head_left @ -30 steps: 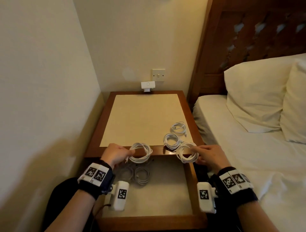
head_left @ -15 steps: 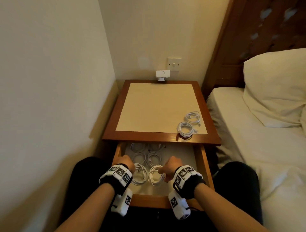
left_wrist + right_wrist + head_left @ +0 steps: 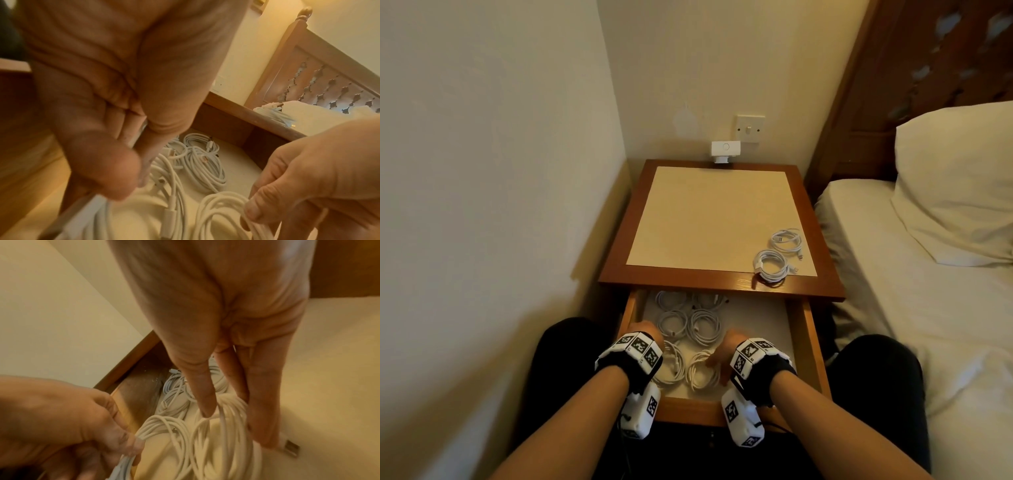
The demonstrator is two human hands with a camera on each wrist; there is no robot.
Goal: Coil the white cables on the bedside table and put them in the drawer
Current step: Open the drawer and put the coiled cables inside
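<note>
Head view: I am lowering two white coils into the drawer (image 3: 810, 346), left grip (image 3: 645, 337) pinching one coil (image 3: 671, 366), right grip (image 3: 724, 349) pinching another (image 3: 702, 375); light, springy loops, best held across bundled strands.

- Walls (image 3: 500, 171): cream, plain, meeting in a corner.
- Switch (image 3: 750, 128): white, on far wall.
- White device (image 3: 725, 149): below switch, at wall.
- Headboard (image 3: 928, 68): dark carved wood, right.
- Bed (image 3: 893, 291): white sheet.
- Pillow (image 3: 955, 178): white, against headboard.
- Light: warm, dim.
</note>
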